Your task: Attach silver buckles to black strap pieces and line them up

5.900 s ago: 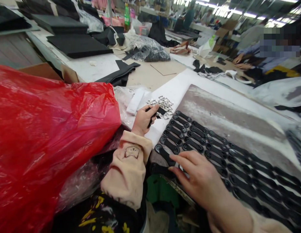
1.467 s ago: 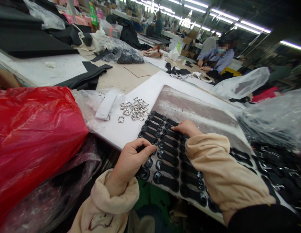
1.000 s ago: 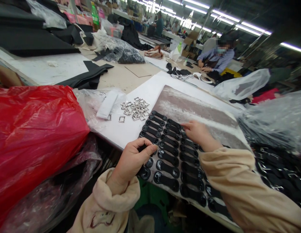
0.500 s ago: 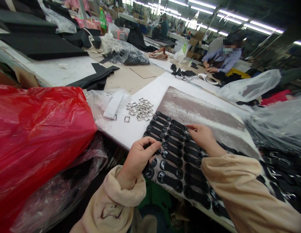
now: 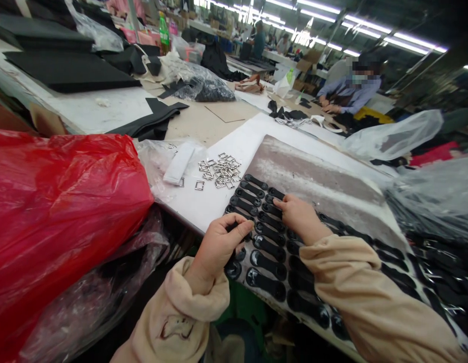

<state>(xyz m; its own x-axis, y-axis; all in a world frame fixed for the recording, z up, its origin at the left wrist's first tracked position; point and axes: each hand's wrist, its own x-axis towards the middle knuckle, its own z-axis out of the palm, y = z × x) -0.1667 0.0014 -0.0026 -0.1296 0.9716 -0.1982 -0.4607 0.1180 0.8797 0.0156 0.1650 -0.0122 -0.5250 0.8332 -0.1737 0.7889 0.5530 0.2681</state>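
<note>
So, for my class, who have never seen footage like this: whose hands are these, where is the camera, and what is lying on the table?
There is no machine here. The camera sits on a person's head and looks forward and down, so the two hands in cream sleeves are that person's own. The left hand pinches a small black strap piece at the near edge of a grey board. The right hand rests on the rows of black strap pieces laid out on that board. Beyond them lies a small pile of metal buckles on a white sheet. A big red plastic bag fills the left side. Further back another person works at the same long table.
</note>
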